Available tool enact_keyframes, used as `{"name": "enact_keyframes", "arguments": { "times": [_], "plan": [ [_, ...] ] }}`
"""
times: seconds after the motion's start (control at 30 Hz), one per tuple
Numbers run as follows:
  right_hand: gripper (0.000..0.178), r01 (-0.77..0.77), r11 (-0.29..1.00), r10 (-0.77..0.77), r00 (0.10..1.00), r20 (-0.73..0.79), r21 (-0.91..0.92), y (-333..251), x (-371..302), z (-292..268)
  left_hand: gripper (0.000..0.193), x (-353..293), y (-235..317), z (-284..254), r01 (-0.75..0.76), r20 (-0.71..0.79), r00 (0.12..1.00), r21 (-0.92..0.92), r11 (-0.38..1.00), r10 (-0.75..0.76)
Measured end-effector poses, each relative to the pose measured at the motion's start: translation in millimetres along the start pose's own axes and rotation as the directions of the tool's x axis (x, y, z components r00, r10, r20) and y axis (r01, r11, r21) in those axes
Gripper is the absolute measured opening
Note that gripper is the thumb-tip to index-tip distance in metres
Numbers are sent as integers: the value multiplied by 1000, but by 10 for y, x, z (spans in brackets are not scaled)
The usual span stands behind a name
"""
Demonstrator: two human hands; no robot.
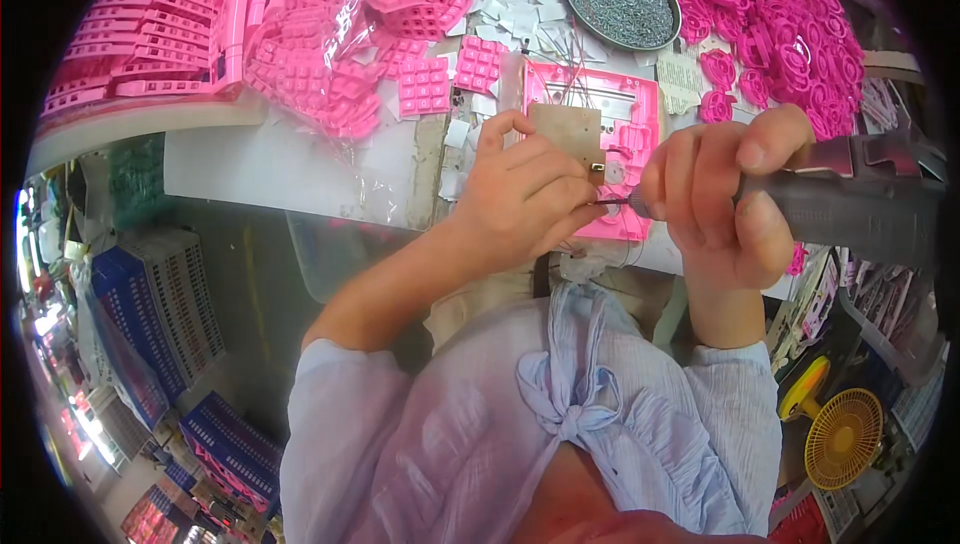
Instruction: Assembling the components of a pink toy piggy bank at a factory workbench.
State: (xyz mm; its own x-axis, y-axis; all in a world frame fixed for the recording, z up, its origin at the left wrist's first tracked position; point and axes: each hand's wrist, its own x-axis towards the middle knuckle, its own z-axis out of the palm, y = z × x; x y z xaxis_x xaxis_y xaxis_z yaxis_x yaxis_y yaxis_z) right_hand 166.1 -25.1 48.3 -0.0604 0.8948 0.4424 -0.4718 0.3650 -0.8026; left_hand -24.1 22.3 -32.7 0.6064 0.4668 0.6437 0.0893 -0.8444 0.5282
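Head view shows the right hand (715, 209) clenched around a grey electric screwdriver (850, 206), its bit at a screw on the pink plastic frame (632, 129) lying on the worktop (260, 169). The left hand (525, 199) pinches and steadies the bit tip; driving seems in progress, and the next move needs the bit held straight. A round tray of screws (622, 1) and loose pink parts (780, 34) crowd behind

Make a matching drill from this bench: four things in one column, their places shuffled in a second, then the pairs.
1. round dish of screws
2. electric screwdriver
3. pink housing
4. yellow fan

a. in the right hand
b. lower right, below the bench
c. top of the bench, centre
d. under the left hand

Pairs: 1-c, 2-a, 3-d, 4-b
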Motion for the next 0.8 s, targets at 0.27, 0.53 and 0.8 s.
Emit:
{"name": "enact_keyframes", "arguments": {
  "times": [0.27, 0.53, 0.8],
  "plan": [
    [19, 48, 988, -85, 962, -259, -147, 512, 133, -241, 15, 19, -90, -19, 127, 212, 961, 232, 964, -178],
    [15, 24, 884, -64, 996, -70, -467, 673, 92, -331, 10, -78, -86, 11, 278, 207, 932, 123, 953, -298],
    [23, -14, 984, -1, 997, -82, -176, 391, 216, -257, 8, -9, -86, -57, 355, 222, 904, 81, 931, -364]
  ]
}}
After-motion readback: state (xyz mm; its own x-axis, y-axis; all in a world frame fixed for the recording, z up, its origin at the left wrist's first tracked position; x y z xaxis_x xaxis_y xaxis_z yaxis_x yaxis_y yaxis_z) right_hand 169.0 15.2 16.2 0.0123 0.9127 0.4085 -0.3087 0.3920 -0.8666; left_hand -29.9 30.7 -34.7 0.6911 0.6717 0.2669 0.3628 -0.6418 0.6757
